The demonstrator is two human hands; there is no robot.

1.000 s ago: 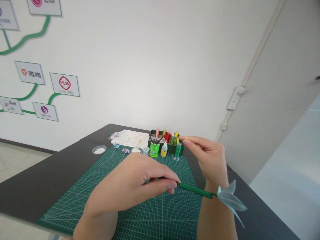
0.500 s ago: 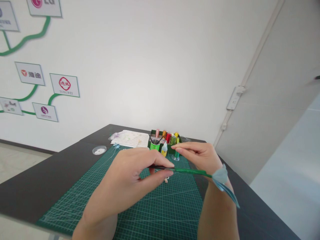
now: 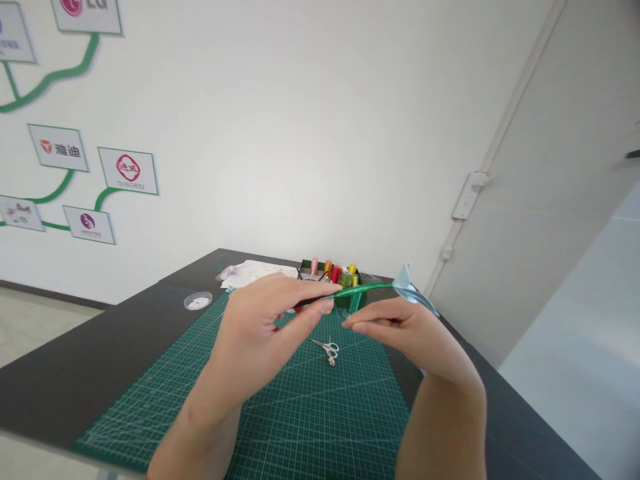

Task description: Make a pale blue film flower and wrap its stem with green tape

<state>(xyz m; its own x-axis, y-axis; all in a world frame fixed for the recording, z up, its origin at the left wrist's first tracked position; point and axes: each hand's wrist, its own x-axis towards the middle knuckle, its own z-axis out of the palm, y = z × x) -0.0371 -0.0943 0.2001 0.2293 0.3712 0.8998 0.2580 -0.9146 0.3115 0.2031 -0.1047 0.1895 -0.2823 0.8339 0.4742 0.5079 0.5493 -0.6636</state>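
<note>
Pinched between the thumb and fingers of my left hand (image 3: 273, 310) is an artificial flower, its dark stem wrapped in shiny green (image 3: 363, 289) along the part right of my fingertips. The pale blue petals (image 3: 404, 280) hang at the stem's far right end, above the back of my right hand. Just below the stem, my right hand (image 3: 395, 321) has its thumb and fingertips pressed together; anything between them is too fine to make out. A teal-green thread spool (image 3: 355, 303) stands right behind these fingertips. Small white-handled scissors (image 3: 330, 349) lie on the cutting mat below both hands.
The green gridded cutting mat (image 3: 320, 420) covers much of the black table (image 3: 65, 380). At the back, a dark green box (image 3: 306, 265) holds several coloured thread spools (image 3: 336, 274), beside white paper sheets (image 3: 255, 273). A round clear dish (image 3: 198, 301) sits at left.
Both stem and flower have risen and tilted up to the right, with my left hand still pinching the stem. My right hand has passed from above the stem to below it, uncovering the scissors.
</note>
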